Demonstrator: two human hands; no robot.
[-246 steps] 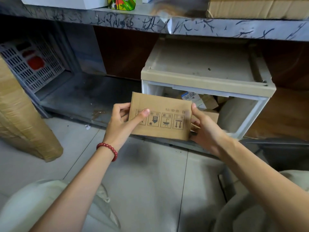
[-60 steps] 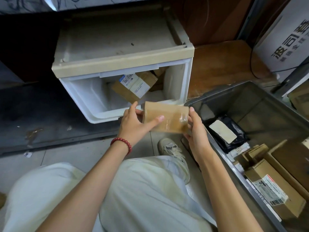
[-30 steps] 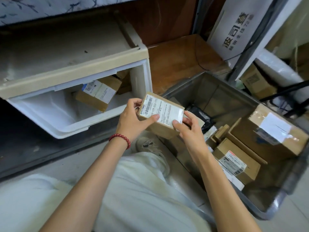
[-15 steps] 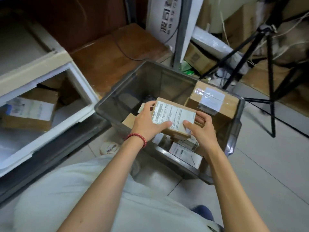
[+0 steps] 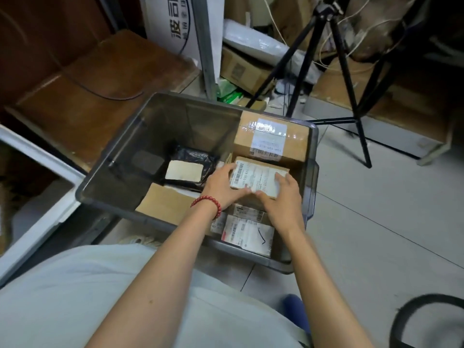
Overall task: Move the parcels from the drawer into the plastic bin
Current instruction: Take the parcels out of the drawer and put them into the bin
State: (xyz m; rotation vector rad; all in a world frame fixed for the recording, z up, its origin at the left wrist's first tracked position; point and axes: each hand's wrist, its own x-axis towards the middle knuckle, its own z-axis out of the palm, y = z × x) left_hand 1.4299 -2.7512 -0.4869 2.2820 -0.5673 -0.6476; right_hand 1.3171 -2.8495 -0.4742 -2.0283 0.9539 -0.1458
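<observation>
Holding labelled parcel (image 5: 256, 179) inside bin (image 5: 113, 169), both hands.

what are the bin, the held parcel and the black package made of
The bin: smoky translucent plastic, glossy; parcels show through its wall. The held parcel: matte brown cardboard, white paper label. The black package: probably thin plastic film, crinkled and shiny.

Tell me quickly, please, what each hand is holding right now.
Left hand: grips the left end of the labelled parcel, in the plastic bin.
Right hand: grips the right end of the same parcel.
</observation>
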